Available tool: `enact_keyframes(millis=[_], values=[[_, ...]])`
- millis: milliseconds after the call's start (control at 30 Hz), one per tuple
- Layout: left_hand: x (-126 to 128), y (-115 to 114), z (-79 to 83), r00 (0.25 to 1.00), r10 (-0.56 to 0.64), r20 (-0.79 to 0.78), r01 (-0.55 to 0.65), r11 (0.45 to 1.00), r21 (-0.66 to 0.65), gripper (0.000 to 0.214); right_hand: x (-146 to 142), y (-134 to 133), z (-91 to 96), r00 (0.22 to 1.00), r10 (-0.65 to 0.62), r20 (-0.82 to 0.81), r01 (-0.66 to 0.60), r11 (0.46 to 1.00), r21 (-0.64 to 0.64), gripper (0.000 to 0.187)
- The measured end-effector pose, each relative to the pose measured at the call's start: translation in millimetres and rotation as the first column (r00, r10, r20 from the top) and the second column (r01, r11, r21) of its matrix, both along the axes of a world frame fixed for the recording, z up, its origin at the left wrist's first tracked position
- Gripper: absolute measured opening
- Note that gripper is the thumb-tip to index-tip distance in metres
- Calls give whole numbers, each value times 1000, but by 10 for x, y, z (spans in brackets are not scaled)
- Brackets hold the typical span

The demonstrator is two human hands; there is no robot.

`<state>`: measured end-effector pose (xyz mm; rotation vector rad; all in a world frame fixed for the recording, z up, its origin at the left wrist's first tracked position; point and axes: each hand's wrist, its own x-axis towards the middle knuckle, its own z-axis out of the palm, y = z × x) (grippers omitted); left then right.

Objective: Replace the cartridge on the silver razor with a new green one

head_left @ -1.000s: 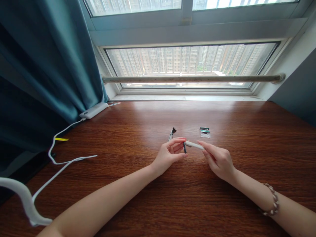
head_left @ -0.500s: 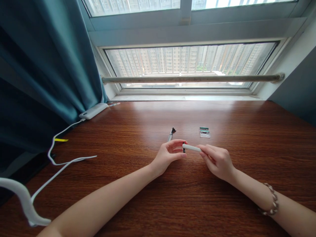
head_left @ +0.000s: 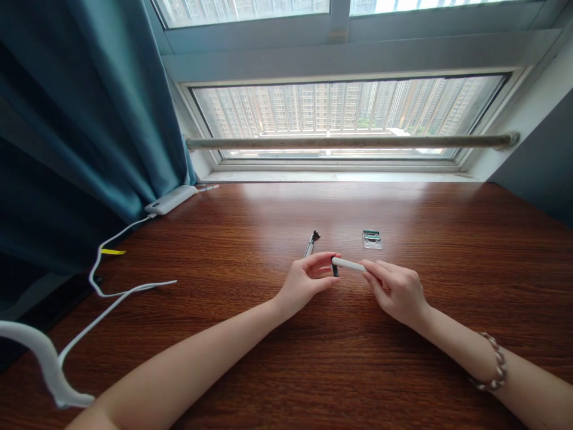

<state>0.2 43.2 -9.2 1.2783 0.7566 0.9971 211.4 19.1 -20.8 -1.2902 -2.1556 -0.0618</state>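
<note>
A razor with a white handle [head_left: 350, 264] and a dark head [head_left: 335, 269] is held between my two hands, above the table. My left hand [head_left: 302, 282] is curled, thumb and fingers pinching the dark head by its two ends. The far end of the handle is gripped between the thumb and fingers of my right hand [head_left: 398, 292]. Just beyond my left hand lies a silver razor handle [head_left: 310, 246] with a black tip, its near end hidden behind my fingers. A small clear plastic case [head_left: 372, 240] with dark green-edged blade cartridges lies beyond my right hand.
The brown wooden table [head_left: 250, 227] reaches back to a window with a metal rail [head_left: 349, 142]. At left are a white power strip or box [head_left: 171, 200], a white cable [head_left: 134, 291], a yellow tag [head_left: 113, 252], a curved white object [head_left: 42, 358] and a blue curtain [head_left: 120, 119].
The razor's dark head has turned slightly, so more of its broad side shows. Both hands keep their grip in nearly the same place; the whole view has shifted a little.
</note>
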Motion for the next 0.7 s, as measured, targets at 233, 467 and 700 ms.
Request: enact_keyframes(millis=[233, 467, 700], values=[[-1, -12, 14, 998, 12, 59, -11, 1000, -19, 51, 2, 0, 16, 990, 70, -124, -81, 992, -92, 22], [5, 10, -14, 981, 9, 196, -2, 999, -38, 42, 28, -4, 22, 960, 204, -192, -231, 964, -132, 21], [1, 11, -30, 985, -7, 172, 17, 998, -60, 41, 22, -4, 23, 977, 134, -168, -152, 983, -100, 21]])
